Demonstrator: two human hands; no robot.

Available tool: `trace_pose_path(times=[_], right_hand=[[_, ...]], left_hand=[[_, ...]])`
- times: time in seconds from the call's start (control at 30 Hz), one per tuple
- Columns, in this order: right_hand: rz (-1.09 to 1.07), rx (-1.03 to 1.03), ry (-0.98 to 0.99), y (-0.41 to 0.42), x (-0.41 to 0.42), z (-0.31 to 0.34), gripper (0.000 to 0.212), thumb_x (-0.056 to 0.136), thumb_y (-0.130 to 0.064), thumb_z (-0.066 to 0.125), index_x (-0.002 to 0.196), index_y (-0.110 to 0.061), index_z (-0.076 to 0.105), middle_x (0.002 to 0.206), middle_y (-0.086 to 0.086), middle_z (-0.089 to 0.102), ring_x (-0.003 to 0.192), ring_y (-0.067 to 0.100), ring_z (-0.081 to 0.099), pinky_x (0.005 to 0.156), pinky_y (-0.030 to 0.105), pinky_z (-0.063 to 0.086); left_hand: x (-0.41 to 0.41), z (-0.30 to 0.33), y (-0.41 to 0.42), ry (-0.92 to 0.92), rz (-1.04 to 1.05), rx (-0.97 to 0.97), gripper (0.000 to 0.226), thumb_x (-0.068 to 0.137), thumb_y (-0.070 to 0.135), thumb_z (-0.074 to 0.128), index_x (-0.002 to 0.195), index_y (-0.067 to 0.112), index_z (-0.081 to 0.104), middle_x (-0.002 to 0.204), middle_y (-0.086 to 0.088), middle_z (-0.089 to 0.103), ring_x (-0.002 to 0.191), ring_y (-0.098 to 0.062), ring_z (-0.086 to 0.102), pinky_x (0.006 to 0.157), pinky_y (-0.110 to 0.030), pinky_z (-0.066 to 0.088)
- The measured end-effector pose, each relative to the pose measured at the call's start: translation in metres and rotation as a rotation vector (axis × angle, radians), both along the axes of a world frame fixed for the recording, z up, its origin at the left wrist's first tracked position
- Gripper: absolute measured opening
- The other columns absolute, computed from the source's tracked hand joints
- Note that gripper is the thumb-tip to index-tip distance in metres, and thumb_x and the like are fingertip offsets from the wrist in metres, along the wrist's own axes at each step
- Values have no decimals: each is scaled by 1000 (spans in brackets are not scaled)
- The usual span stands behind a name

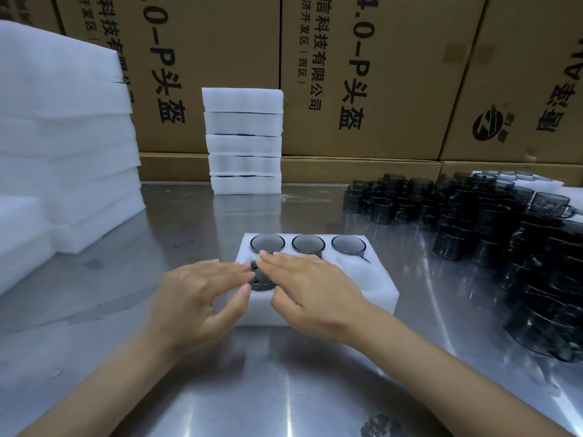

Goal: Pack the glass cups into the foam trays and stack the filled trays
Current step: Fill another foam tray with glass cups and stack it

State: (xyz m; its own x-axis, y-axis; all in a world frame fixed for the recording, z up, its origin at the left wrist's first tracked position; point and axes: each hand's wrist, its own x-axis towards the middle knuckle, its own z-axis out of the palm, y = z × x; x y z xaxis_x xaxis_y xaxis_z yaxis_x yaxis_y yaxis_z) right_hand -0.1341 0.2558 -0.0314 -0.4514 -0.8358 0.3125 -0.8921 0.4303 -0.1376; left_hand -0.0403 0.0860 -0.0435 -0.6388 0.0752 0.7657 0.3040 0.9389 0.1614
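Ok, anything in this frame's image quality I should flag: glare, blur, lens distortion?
Head view: bright streaks of glare on the metal table; the cardboard boxes lean and bow from the wide-angle lens; the loose glass cups smear toward the right edge; both hands look slightly soft; the foam tray is washed out, nearly featureless white.
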Motion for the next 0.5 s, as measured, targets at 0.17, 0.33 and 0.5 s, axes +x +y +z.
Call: trace_pose_path(times=[0.17,0.33,0.5], right_hand=[[-7,5,-13,0,0,0,52,96,-26,34,147,-23,31,156,-7,23,142,7,22,115,33,20],[-29,-14,4,1,1,-1,50,98,-33,34,147,-24,31,155,-8,26,142,7,20,114,30,18],[-158,-340,-187,24,-25,15,38,96,-42,38,127,-29,57,127,-12,58,123,7,45,101,36,38]], left_hand=[[-1,-2,1,10,34,10,37,83,31,47,84,12,78,93,0,74,84,-19,72,82,-40,54],[-1,-5,-3,6,-7,11,36,86,30,46,89,12,77,99,3,73,90,-17,70,81,-34,50],[-3,-4,-5,-23,-18,-42,38,86,39,49,103,15,72,111,6,66,98,-18,62,83,-38,46]])
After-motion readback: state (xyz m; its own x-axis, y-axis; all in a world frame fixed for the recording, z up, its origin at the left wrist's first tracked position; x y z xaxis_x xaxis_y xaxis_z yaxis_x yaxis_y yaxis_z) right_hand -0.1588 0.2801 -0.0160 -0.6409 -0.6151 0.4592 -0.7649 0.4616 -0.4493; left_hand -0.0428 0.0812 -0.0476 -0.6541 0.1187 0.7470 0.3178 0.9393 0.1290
